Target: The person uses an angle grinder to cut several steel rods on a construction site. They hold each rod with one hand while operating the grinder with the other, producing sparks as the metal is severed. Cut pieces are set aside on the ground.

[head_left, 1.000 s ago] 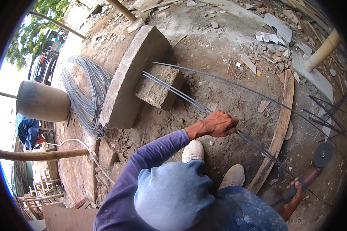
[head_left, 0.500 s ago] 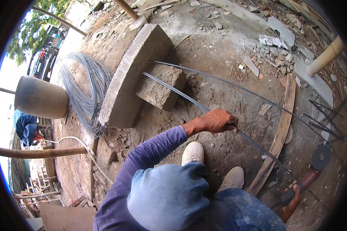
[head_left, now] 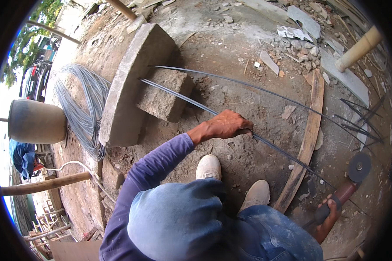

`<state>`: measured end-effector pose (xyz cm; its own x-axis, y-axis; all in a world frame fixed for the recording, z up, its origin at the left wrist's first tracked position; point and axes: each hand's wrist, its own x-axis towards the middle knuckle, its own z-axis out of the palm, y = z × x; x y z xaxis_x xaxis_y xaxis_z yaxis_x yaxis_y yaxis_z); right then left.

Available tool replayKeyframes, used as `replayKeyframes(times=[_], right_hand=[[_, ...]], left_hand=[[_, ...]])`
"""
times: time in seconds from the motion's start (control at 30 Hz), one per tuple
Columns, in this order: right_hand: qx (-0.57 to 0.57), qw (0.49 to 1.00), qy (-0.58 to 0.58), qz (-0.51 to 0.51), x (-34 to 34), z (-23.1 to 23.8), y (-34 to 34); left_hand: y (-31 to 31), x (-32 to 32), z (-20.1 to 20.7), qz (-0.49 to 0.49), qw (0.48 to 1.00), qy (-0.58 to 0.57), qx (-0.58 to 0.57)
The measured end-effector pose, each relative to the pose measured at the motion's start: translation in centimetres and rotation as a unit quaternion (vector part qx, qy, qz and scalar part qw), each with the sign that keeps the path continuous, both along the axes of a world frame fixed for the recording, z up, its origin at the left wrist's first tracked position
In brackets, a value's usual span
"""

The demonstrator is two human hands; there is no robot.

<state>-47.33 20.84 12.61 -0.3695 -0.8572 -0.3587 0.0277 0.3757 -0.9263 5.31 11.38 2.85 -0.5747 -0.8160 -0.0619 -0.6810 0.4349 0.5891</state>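
Observation:
My left hand (head_left: pixel 228 124), at the end of a purple sleeve, is closed around thin dark steel rods (head_left: pixel 178 95). They run from the concrete slab (head_left: pixel 125 87) at left, through my grip, and slant down across a wooden plank (head_left: pixel 307 148). At lower right my right hand (head_left: pixel 329 215) grips an angle grinder (head_left: pixel 346 191) with a red-brown head and dark body. Its grey disc (head_left: pixel 359 167) stands beyond the rods, apart from them. Another rod (head_left: pixel 248 88) lies farther off, across the plank.
A rough concrete block (head_left: pixel 165 95) sits against the slab. Coiled wire (head_left: pixel 85 100) and a barrel (head_left: pixel 37 121) stand left. Short bent bars (head_left: pixel 361 122), broken slabs (head_left: pixel 298 21) and a bamboo post (head_left: pixel 359 48) are right. My shoes (head_left: pixel 209 167) are below the rods.
The whole view has shifted, so the scene sits farther left. The grinder's disc appears slightly higher in the picture. Both hands keep their grips.

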Motion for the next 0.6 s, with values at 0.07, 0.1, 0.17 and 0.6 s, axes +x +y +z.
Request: replayKeyframes(times=[0.07, 0.1, 0.17, 0.6], right_hand=[[0.047, 0.999, -0.006, 0.007, -0.7, 0.5, 0.0], [0.064, 0.997, -0.021, 0.026, -0.9, 0.5, -0.1], [0.045, 0.999, -0.015, 0.023, -1.1, 0.4, 0.1], [0.089, 0.996, 0.007, 0.005, -2.0, 0.2, 2.4]], left_hand=[[-0.5, 0.1, 0.0, -0.01, 1.0, 0.001, 0.015], [-0.7, 0.2, 0.1, -0.015, 1.0, 0.004, 0.016], [-0.8, 0.4, 0.2, -0.025, 1.0, 0.008, 0.017], [-0.4, 0.3, 0.2, -0.023, 0.999, -0.039, -0.003]])
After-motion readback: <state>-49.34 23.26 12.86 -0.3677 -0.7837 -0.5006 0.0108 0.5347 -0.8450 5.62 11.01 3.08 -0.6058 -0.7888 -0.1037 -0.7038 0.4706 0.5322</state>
